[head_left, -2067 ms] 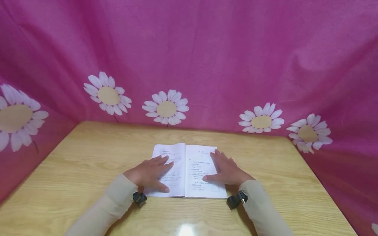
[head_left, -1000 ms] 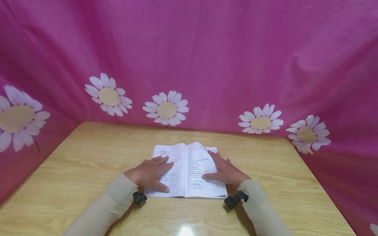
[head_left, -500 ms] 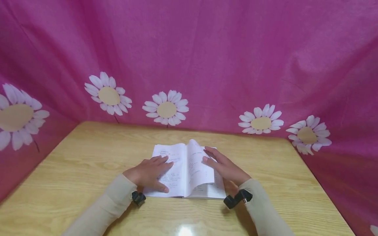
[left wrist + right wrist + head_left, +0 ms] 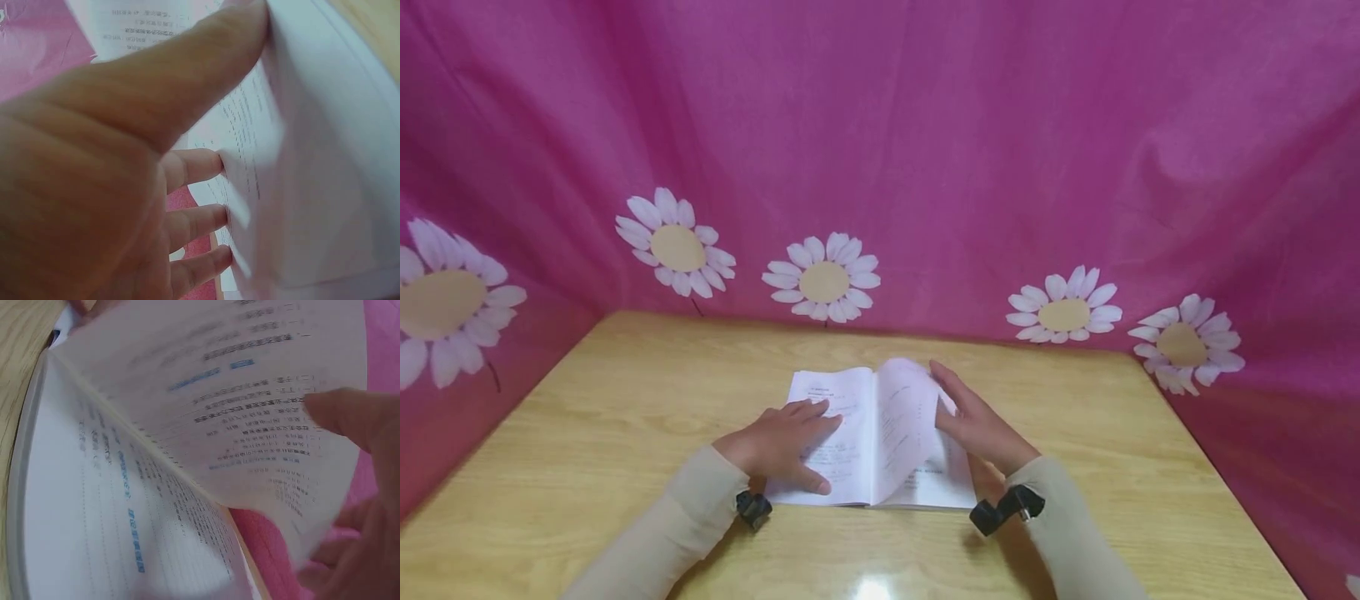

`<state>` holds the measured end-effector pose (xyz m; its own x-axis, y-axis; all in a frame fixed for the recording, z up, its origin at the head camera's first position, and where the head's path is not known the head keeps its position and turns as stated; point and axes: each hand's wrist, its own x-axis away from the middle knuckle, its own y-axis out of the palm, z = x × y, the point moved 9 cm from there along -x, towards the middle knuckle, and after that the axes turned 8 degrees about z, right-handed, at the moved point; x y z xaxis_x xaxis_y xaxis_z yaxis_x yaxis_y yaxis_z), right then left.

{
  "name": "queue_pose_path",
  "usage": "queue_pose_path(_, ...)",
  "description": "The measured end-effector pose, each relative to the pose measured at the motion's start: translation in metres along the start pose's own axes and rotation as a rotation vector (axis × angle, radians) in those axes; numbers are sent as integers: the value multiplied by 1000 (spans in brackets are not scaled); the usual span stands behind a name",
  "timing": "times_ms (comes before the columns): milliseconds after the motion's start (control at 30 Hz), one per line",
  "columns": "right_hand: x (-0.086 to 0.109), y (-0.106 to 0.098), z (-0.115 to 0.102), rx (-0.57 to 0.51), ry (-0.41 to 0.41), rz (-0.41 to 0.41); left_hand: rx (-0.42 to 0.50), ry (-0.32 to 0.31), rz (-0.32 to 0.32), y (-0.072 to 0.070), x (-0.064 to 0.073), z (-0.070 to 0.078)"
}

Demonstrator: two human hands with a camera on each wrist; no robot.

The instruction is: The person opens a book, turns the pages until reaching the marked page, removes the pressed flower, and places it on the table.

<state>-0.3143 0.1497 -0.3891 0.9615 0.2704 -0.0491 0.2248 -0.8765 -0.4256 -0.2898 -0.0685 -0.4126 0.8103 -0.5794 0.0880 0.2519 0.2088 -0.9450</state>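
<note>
An open book (image 4: 842, 392) with white printed pages lies on the table. My left hand (image 4: 775, 442) rests on its left page with the fingers spread. In the left wrist view, the thumb (image 4: 206, 62) and fingertips touch the paper. One right-side page (image 4: 906, 417) stands up in a curve, bent toward the spine. Beside that page's free edge is my right hand (image 4: 981, 425), fingers extended and the thumb tip hidden behind the paper. Seen from the right wrist, the thumb (image 4: 344, 415) touches the underside of the raised page (image 4: 237, 419), and the other fingers are near its edge.
The book is on a light wooden table (image 4: 595, 425). A pink curtain (image 4: 925, 167) with white daisies hangs along the back and both sides. Black straps with small devices are on both wrists. Light glares on the table's front part (image 4: 871, 587).
The right page has lifted and bent left, uncovering print beneath. My right thumb has gone from the page's top side to behind it. My left hand has stayed in place.
</note>
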Motion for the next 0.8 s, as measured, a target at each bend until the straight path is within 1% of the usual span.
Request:
queue_pose_path(67,1,-4,2,68,32,59,-8,3,-2,0,-1,0)
queue_pose_path(133,1,-6,3,128,63,101,-25,2,5,-1,-2,0)
queue_pose_path(200,0,-5,2,193,53,111,-38,4,12,-2,-4,0)
queue_pose_path(233,0,-3,0,221,45,100,-41,6,12,-2,-5,0)
queue_pose_path(267,0,1,-3,252,17,81,-37,9,11,-2,-5,0)
queue_pose_path(367,3,17,-13,328,-106,-3,-11,11,0,-1,-6,-1)
queue_pose_path(467,8,34,-23,372,-219,-60,59,-17,1,-3,-5,-5)
queue_pose_path(500,9,39,-24,383,-238,-73,85,-26,3,-3,-5,-8)
queue_pose_path(633,16,54,-24,400,-235,-121,185,-42,29,-7,-5,-18)
queue_pose_path(667,17,58,-24,402,-233,-132,200,-40,46,-9,-5,-21)
queue_pose_path(733,19,64,-24,412,-232,-150,226,-53,93,-15,-6,-28)
queue_pose_path(800,20,69,-26,421,-258,-156,237,-59,155,-24,-6,-34)
